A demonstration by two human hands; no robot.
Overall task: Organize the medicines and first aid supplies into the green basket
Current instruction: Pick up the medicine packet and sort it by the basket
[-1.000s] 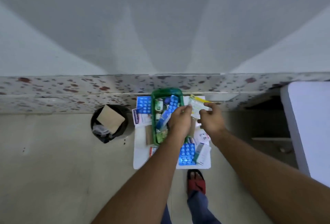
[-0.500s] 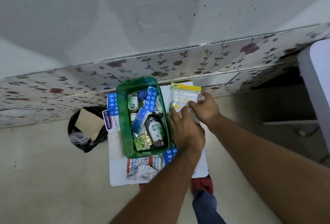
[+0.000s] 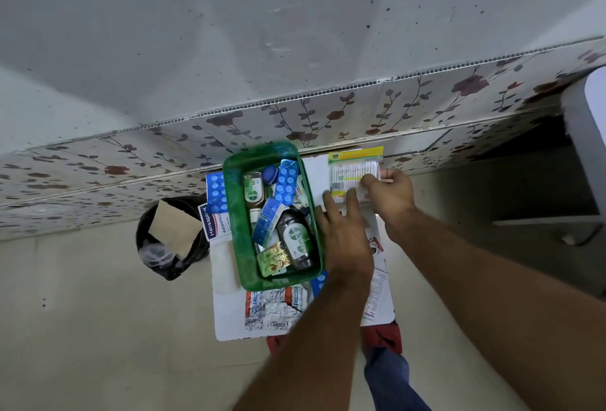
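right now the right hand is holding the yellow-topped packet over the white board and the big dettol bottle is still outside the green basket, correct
Not quite. The head view shows the big Dettol bottle already lying inside the green basket. The rest holds: the right hand grips the yellow-topped packet above the white board.
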